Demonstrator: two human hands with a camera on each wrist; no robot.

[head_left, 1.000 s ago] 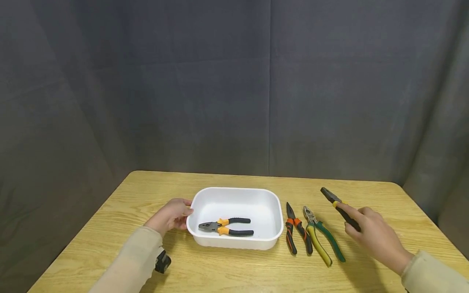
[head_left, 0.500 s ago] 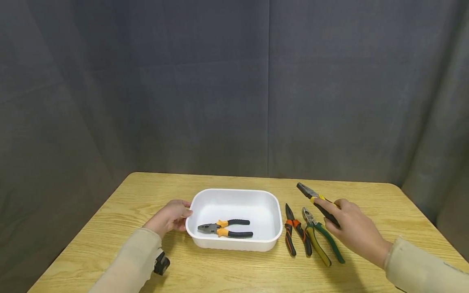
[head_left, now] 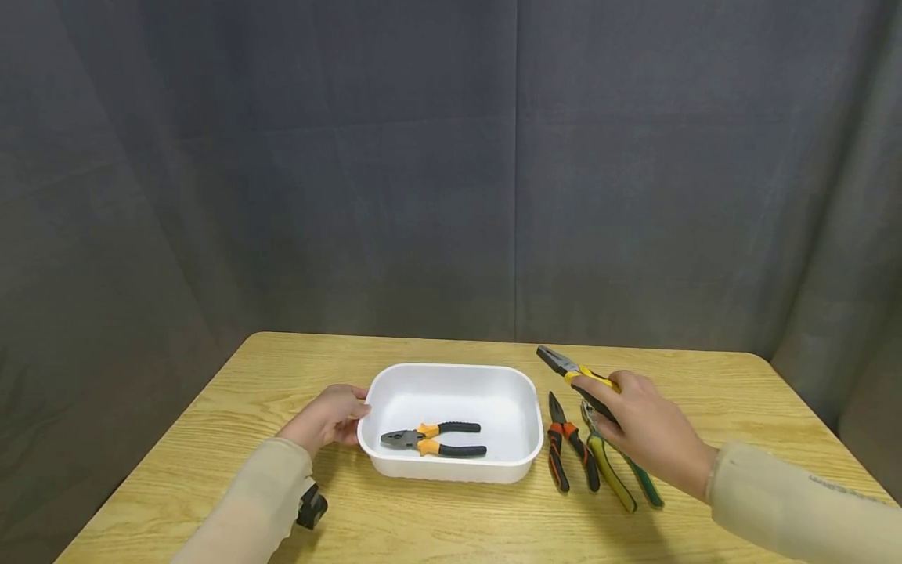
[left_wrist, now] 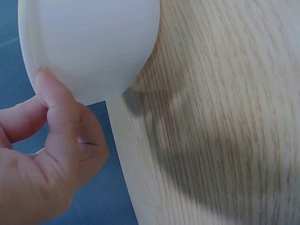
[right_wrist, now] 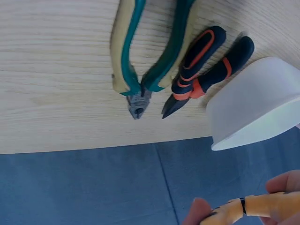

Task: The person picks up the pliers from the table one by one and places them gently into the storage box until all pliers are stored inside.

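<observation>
Meanwhile right hand [head_left: 644, 431] grips yellow pliers [head_left: 574, 374] aloft; left hand [head_left: 327, 415] holds tray [head_left: 451, 368] rim.

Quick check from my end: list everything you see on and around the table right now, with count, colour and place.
Tray: one, white, middle of the table.
Pliers in the tray: one, black and orange handles, lying flat inside.
Long-nose pliers: one, black and orange, on the table right of the tray.
Green-yellow pliers: one, right of the long-nose pair, partly under the right hand.
Yellow-black pliers: one, lifted above the table.
Table: one, light wood.
Curtain: grey, behind the table.
Left hand: holds the tray's left rim.
Right hand: grips the yellow-black pliers.
</observation>
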